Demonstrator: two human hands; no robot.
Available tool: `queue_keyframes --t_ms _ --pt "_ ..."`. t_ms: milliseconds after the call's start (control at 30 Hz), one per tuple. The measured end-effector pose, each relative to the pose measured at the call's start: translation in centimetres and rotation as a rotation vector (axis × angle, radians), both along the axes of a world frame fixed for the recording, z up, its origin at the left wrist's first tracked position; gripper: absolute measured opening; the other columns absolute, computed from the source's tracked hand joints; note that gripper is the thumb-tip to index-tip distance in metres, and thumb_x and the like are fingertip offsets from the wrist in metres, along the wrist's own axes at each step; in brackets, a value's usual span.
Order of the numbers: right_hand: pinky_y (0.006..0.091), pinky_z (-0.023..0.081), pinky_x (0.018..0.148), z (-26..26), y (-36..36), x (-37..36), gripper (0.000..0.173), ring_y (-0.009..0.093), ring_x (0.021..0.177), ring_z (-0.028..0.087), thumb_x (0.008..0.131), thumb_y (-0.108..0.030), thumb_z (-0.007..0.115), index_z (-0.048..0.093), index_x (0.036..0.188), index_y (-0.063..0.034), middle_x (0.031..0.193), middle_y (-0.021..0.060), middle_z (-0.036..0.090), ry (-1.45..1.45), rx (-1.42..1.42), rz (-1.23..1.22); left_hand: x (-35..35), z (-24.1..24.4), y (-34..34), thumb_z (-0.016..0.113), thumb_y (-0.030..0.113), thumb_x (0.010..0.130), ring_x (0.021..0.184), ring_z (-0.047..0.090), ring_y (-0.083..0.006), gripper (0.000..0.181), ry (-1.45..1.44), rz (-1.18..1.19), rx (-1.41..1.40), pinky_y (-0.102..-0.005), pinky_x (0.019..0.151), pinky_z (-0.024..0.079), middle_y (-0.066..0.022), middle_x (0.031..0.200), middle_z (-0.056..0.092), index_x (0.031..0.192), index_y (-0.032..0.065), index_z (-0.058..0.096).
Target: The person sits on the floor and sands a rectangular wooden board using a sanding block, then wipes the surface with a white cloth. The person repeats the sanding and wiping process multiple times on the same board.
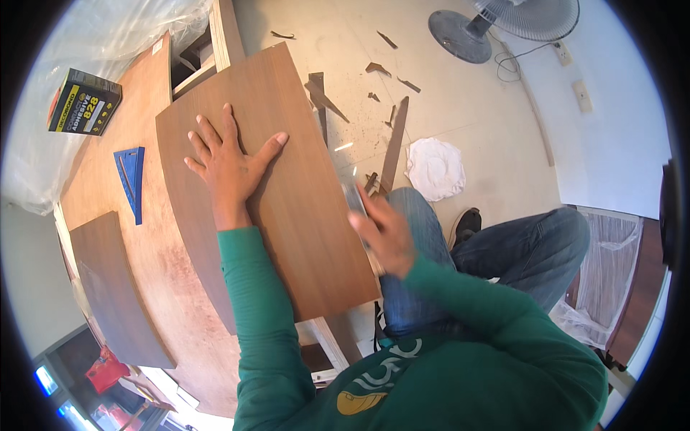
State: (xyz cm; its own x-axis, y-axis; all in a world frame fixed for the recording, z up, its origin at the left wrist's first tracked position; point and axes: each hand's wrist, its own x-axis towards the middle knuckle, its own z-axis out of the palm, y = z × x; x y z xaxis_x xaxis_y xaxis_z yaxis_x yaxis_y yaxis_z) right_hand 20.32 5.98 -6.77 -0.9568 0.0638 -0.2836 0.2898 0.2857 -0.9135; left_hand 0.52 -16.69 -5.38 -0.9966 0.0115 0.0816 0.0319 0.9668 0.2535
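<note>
My left hand (229,161) lies flat, fingers spread, on a brown wood-grain panel (307,231). At the panel's right edge, my right hand (385,231) grips a blurred metallic tool (354,200) whose kind I cannot tell. The panel rests over a large plywood surface (161,237). Left of my left hand, a blue speed square (130,180) lies on the plywood. A second brown panel (116,285) lies farther left. Near the plywood's upper left stands a Decobond contact adhesive can (86,102).
Brown offcut strips (394,143) litter the floor at right, beside a white cloth (435,168). A fan (461,35) stands at the upper right, its cord running to a wall outlet. Plastic sheeting (124,40) hangs at the upper left. Wooden framing (223,40) borders the plywood.
</note>
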Motion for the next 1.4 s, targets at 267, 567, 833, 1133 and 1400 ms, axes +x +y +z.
queue_keyframes --t_ms 267,567,833,1133,1400 --pt "0.0347 0.050 0.089 -0.5 -0.4 1.5 0.071 0.023 0.100 0.063 0.107 -0.043 0.065 0.050 0.158 0.0034 0.101 0.0152 0.060 0.017 -0.064 -0.068 -0.2 -0.4 -0.2 0.074 0.089 0.072 0.164 0.007 -0.0534 0.126 0.022 -0.010 0.009 -0.0746 0.126 0.000 -0.0302 0.178 0.015 0.170 0.0201 0.037" --pt "0.0355 0.048 0.090 -0.9 -0.7 -2.0 0.078 0.023 0.098 0.060 0.104 -0.046 0.068 0.045 0.162 0.0020 0.105 0.0157 0.061 0.075 -0.163 -0.111 -0.4 -0.4 -0.5 0.072 0.092 0.070 0.165 0.006 -0.0524 0.129 -0.011 -0.009 0.006 -0.0738 0.127 -0.001 -0.0295 0.178 0.015 0.171 0.0201 0.036" --pt "0.0350 0.049 0.088 0.3 -0.6 7.6 0.077 0.024 0.094 0.059 0.104 -0.044 0.068 0.047 0.159 0.0049 0.101 0.0154 0.058 -0.014 -0.134 -0.071 0.2 -0.6 -0.4 0.070 0.092 0.072 0.165 0.008 -0.0515 0.126 0.020 -0.023 0.023 -0.0733 0.127 -0.001 -0.0299 0.177 0.018 0.169 0.0180 0.040" --pt "0.0331 0.054 0.080 -0.9 -0.9 7.3 0.073 0.019 0.090 0.063 0.101 -0.044 0.070 0.056 0.151 0.0072 0.108 0.0166 0.066 -0.036 -0.246 -0.124 -0.1 -1.0 -0.7 0.066 0.093 0.074 0.165 0.009 -0.0508 0.122 0.035 -0.028 0.003 -0.0723 0.127 0.000 -0.0286 0.177 0.019 0.169 0.0207 0.039" --pt "0.0350 0.053 0.091 -1.3 -1.1 3.5 0.061 0.018 0.106 0.064 0.103 -0.037 0.070 0.061 0.143 0.0078 0.124 0.0148 0.068 -0.041 -0.514 -0.228 -0.3 -1.4 -0.4 0.065 0.094 0.074 0.165 0.010 -0.0507 0.122 0.080 -0.064 0.008 -0.0722 0.128 0.001 -0.0279 0.177 0.020 0.169 0.0219 0.040"
